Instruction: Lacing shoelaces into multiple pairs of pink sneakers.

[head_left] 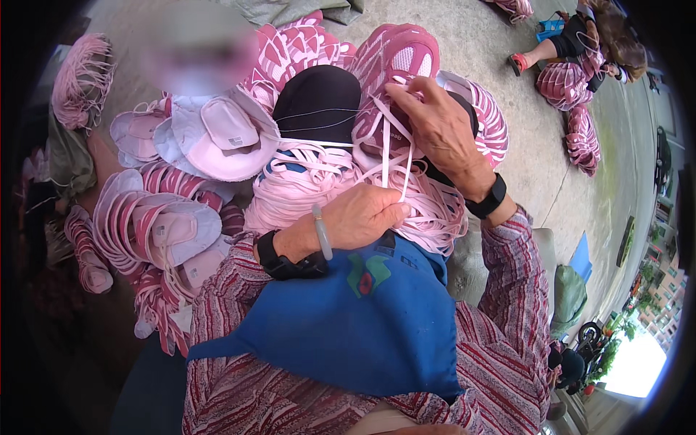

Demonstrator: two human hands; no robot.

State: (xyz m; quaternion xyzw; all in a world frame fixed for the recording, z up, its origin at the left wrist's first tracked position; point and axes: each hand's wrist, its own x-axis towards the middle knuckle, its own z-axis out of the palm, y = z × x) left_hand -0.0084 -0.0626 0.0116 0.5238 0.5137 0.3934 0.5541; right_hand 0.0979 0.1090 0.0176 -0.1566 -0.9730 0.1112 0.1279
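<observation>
Grey concrete ground (500, 43), with piles of pink shoe uppers (583, 141) and possibly sacks (569, 297).

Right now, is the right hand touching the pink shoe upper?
Touching. The head view shows the right hand lying on the pink shoe upper, fingers pinching a pink lace against it, with no gap visible.

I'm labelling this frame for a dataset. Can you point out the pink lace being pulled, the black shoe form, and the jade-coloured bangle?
pink lace (407, 168), head view, on the taut strand between the hands.
black shoe form (319, 98), head view, on its domed top.
jade-coloured bangle (322, 233), head view, on the band at the left wrist.
</observation>
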